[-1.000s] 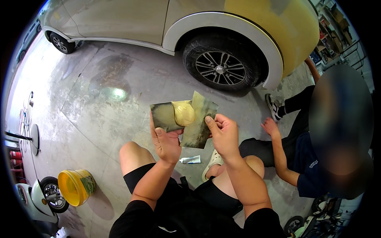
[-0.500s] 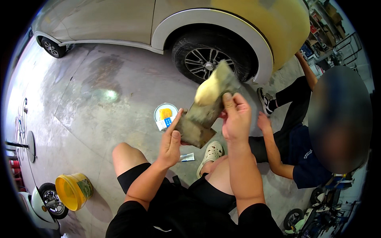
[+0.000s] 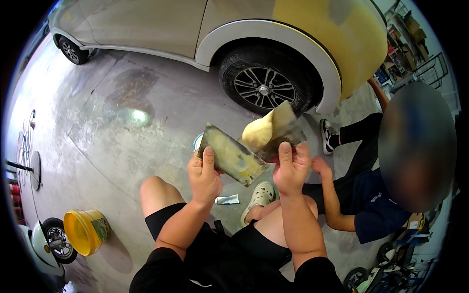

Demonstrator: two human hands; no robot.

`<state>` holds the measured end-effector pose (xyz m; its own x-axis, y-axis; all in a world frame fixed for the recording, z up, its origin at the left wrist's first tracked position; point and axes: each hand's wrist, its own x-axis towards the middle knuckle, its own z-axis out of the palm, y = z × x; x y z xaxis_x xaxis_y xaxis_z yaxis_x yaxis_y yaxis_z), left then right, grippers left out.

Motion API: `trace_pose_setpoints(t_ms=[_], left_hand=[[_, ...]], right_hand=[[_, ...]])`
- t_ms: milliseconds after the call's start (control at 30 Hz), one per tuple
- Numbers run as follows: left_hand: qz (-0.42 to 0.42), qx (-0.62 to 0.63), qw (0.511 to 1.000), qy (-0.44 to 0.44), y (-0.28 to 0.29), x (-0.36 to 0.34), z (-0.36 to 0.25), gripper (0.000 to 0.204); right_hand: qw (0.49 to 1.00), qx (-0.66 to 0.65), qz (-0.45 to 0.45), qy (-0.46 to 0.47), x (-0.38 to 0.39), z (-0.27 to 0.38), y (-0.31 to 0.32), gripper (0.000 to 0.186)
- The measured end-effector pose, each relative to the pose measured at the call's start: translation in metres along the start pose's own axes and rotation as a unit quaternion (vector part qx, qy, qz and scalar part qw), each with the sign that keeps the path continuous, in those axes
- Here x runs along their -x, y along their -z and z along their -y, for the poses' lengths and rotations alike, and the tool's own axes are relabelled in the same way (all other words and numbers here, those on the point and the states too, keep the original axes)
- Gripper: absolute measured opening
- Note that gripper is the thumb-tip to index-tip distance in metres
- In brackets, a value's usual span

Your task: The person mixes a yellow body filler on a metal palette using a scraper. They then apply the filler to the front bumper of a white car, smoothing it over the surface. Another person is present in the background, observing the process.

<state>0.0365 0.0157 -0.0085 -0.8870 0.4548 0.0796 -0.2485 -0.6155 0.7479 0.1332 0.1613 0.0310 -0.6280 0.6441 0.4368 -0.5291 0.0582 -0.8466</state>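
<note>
From where I stand, the seated person has both hands up over the grey concrete floor [image 3: 161, 156], each closed on a sheet. The left hand [image 3: 205, 178] pinches a thin, rectangular, smeared grey-green sheet [image 3: 232, 154], thumb on its face. The right hand [image 3: 292, 168] grips a second thin, dark-smudged sheet [image 3: 288, 128] — blurred at its far end — with a smooth cream-yellow lump of paste [image 3: 258, 131] on its left part. The sheets sit close together; I can't tell whether they touch. Below them lies a white-and-blue tube [image 3: 227, 199], near a pale perforated clog [image 3: 262, 194]. A yellow plastic bucket [image 3: 94, 222] stands well to the left, a beige car with a yellowish rear panel [image 3: 146, 27] ahead, and a co-worker in a navy shirt [image 3: 373, 219] sits at right.
</note>
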Motion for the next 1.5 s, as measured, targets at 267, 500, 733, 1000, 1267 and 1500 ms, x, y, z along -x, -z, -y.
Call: trace_pose_setpoints(t_ms=[267,500,733,1000,1267,1500], left_hand=[[-0.022,-0.145,0.986,-0.080,0.017,-0.008,-0.015,0.023],[-0.064,-0.043,0.994,-0.079,0.005,-0.016,-0.016,0.034],[-0.046,-0.024,0.997,-0.057,-0.003,0.003,0.006,0.043],[0.009,0.029,0.998,-0.063,0.011,0.001,0.008,0.043],[0.034,0.025,0.994,-0.097,0.003,0.009,0.004,0.040],[0.062,0.024,0.992,-0.108,0.009,0.012,0.007,0.037]], right_hand=[[0.943,0.259,0.207,-0.039,-0.001,0.016,-0.006,0.025],[0.851,0.516,0.096,0.023,-0.006,0.016,-0.001,0.027],[0.788,0.531,0.153,0.271,0.015,-0.008,-0.035,0.040],[0.802,0.529,0.127,0.246,0.012,-0.003,-0.025,0.036],[0.822,0.535,0.086,0.178,0.009,0.008,-0.027,0.034],[0.806,0.513,0.116,0.271,0.009,0.001,-0.032,0.034]])
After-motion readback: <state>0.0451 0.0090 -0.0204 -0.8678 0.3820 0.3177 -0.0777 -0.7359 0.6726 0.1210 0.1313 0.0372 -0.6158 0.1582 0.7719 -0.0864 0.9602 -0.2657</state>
